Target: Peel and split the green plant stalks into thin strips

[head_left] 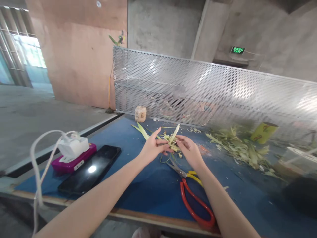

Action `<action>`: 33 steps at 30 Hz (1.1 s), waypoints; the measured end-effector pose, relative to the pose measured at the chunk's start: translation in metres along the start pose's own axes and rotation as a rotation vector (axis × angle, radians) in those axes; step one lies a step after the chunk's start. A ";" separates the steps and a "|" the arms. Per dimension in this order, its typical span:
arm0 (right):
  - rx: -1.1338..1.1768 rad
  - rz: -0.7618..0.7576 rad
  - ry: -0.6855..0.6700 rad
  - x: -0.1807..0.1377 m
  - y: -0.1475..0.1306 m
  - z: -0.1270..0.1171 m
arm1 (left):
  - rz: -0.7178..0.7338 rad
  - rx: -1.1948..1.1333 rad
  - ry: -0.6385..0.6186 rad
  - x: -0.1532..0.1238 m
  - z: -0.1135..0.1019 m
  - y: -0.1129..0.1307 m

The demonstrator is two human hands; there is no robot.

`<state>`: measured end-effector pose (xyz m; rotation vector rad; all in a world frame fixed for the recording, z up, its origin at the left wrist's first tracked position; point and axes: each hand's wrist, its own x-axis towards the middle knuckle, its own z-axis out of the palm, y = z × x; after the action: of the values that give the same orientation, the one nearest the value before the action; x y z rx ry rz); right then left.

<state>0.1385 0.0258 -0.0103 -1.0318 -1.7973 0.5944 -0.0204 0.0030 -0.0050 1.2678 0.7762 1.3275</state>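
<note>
Over the middle of the blue table, a pale green strip of dried husk stands up between my two hands. My left hand grips its lower part with thumb and fingers. From the other side, my right hand pinches the same strip near its base. A loose pile of small husk scraps lies just behind my fingers and is partly hidden by them. Below my hands are scissors with one red and one yellow handle, blades pointing away from me. A longer green leaf piece lies beyond my left hand.
A black phone and a purple power strip with a white charger lie at left. Right are a husk heap, a yellow-green can and a clear plastic tub. A perforated metal screen borders the back.
</note>
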 end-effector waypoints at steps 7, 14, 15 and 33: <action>-0.098 -0.035 -0.066 -0.002 0.000 0.002 | 0.013 -0.066 0.076 -0.002 0.001 0.006; -0.087 -0.089 0.025 0.001 0.004 -0.001 | 0.007 -0.130 0.043 -0.001 0.000 0.003; -0.078 -0.094 0.028 0.001 0.003 -0.001 | 0.016 -0.135 0.026 -0.001 0.000 0.003; -0.099 -0.172 -0.071 -0.002 0.001 0.000 | 0.122 -0.005 0.104 -0.002 -0.002 0.004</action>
<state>0.1393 0.0248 -0.0126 -0.9200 -1.9714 0.4456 -0.0239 0.0010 -0.0021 1.2663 0.7776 1.5025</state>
